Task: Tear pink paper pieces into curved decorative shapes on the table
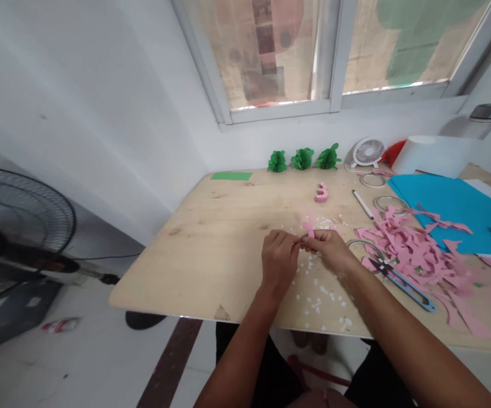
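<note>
Working beside pink scraps (423, 243), the hands (302, 252) together pinch a pink paper piece (308, 228).

A pale wooden tabletop (211, 238) with a rounded corner carries everything. A green paper strip (231, 176) lies near its far left edge, and three green paper ornaments (302, 159) stand in a row before the wall. A small white fan (368, 153) stands to their right. Nearer lie a curled pink paper piece (321, 192) and a white pen (363, 204). Pink paper scraps (423, 243) heap beside and partly over blue sheets (466, 204), blue-handled pliers (406, 286) lie at the heap's near side, and white bits (325, 292) scatter across the middle.
</note>
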A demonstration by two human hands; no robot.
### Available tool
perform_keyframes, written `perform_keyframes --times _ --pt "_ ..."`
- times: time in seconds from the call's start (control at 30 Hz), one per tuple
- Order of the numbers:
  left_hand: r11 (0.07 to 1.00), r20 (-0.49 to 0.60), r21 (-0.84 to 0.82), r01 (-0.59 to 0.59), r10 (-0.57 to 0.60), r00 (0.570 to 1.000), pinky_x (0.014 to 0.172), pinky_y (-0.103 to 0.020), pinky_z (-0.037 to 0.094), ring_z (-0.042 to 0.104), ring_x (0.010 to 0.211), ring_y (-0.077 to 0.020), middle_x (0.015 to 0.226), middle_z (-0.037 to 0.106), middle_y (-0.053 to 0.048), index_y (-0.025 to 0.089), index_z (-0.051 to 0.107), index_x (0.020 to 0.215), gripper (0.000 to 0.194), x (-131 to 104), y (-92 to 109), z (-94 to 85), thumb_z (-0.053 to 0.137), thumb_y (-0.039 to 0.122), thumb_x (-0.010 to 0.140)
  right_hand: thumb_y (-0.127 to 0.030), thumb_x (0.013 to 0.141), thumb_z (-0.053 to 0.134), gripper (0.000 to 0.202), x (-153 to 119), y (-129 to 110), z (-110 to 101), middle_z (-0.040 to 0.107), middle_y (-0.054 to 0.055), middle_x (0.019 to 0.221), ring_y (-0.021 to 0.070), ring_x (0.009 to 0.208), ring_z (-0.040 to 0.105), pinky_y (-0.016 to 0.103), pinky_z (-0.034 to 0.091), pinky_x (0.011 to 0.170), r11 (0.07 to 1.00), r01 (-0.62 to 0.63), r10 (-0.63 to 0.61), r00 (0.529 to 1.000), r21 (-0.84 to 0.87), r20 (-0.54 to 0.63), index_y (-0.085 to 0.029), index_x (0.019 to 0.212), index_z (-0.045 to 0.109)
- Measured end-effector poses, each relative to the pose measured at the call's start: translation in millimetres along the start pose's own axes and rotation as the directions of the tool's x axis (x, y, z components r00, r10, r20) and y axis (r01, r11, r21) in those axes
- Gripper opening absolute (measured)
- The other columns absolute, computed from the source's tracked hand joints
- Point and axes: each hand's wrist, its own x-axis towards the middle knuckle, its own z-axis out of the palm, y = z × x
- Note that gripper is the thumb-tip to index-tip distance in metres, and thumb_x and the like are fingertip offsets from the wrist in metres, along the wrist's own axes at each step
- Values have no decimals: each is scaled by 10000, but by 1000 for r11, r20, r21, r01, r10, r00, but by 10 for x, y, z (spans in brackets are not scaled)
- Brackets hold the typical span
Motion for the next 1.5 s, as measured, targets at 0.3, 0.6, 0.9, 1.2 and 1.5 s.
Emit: perform_keyframes --times 0.3,0.6,0.9,1.2,1.5 --pt "997 121 57 -48 41 992 767 -350 389 526 755 -181 698 613 -26 181 569 670 115 56 -32 -53 549 153 780 -392 637 680 255 -4 4 -8 584 6 545 92 504 447 235 313 515 999 -13 14 999 -39 36 -138 639 663" --pt "985 166 113 -133 113 980 701 -339 372 501 742 -183 745 588 -46 176 522 699 118 44 -71 -41 487 151 809 -412 612 697 285 3 6 -2 608 24 565 96 504 463 234 325 507 999 -43 43 998 -8 38 -132 653 669" --pt "973 109 144 -182 167 980 703 -326 369 481 753 -184 724 548 -46 173 498 723 134 -34 -105 -9 436 168 842 -360 590 724 239 1 4 6 636 32 586 93 516 502 227 339 512 989 -98 94 994 109 47 -136 658 679" --pt "993 121 35 -111 106 987 774 -345 396 508 789 -180 720 575 -34 178 536 726 110 -154 -50 -39 476 182 818 -404 579 727 285 10 -39 -4 645 46 613 100 516 505 232 336 507 990 -91 98 994 112 -57 -136 663 677" --pt "992 115 -111 58 -45 992 743 -338 430 537 771 -176 731 607 -40 182 574 756 134 -256 84 -114 460 120 790 -423 592 703 300 40 22 -26 641 51 622 113 523 506 239 353 513 998 -44 47 995 46 -87 -141 689 672"
